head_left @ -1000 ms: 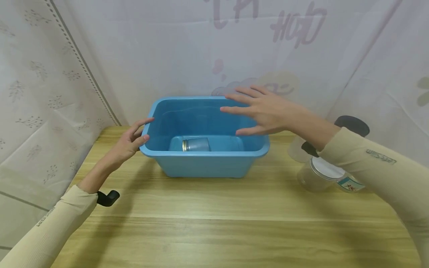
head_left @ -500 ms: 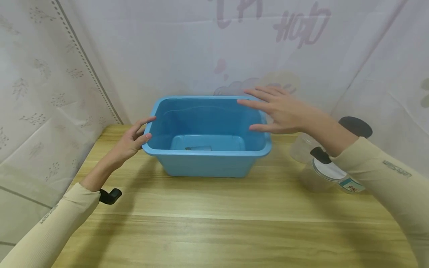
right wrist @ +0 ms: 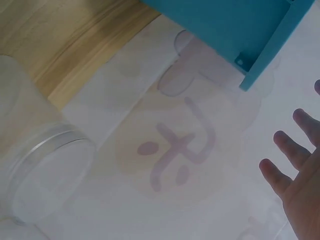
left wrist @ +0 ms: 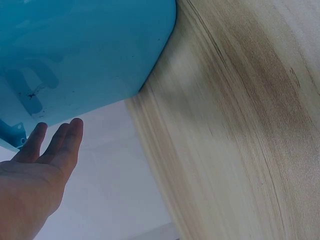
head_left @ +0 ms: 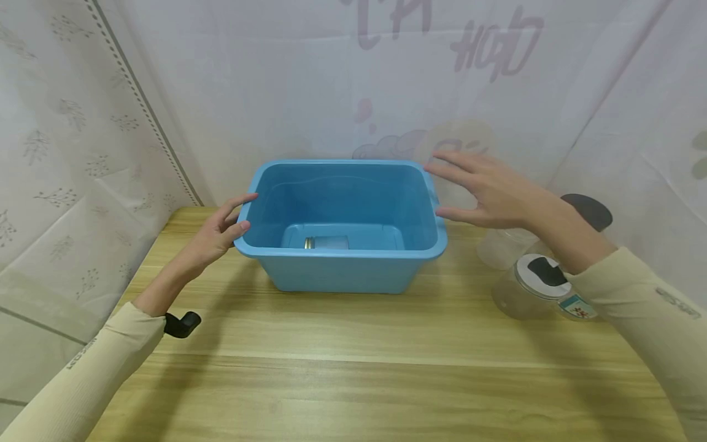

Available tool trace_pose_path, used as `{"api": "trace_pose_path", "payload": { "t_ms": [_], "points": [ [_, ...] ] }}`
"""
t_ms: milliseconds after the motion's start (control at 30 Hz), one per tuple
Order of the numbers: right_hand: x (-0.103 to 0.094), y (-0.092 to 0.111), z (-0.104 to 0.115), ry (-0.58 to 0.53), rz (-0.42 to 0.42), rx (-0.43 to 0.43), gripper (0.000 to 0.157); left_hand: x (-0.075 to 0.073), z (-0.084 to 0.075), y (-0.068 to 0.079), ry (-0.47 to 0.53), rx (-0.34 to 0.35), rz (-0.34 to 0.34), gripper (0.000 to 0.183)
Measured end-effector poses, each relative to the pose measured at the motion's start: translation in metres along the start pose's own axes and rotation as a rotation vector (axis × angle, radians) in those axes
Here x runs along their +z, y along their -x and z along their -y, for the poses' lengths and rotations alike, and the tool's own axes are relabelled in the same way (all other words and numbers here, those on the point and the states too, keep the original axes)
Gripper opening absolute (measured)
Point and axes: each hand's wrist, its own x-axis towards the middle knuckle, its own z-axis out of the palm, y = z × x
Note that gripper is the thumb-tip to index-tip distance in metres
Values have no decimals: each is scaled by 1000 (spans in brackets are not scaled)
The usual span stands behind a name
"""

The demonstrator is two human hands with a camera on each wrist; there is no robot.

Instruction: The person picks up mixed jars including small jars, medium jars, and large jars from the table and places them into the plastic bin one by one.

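The blue tub sat near the back edge of the bench — likely light, stiff, slippery, best held by its rim. Left hand touched it, right hand hung beside — both with fingers spread.

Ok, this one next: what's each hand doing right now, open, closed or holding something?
Left hand: open, touching the rectangular blue plastic tub at its left rim.
Right hand: open, holding nothing.

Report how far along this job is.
Done, apparently: one jar lies inside the blue tub. In progress: the left hand touches the tub's edge; the right hand, holding nothing, is near the opposite edge. Probably left: the containers on the table outside.
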Motion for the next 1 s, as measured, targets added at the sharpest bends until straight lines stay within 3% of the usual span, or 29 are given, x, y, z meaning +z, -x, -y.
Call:
{"api": "trace_pose_path", "payload": {
  "t_ms": [500, 733, 1000],
  "points": [
    [4, 34, -7, -167, -122, 75, 84, 1, 0, 1, 8, 3, -3, 55],
    [9, 48, -12, -294, -112, 174, 84, 1, 2, 0, 11, 0, -4, 55],
    [11, 60, -17, -307, -87, 214, 82, 1, 2, 0, 20, -2, -5, 54]
  ]
}}
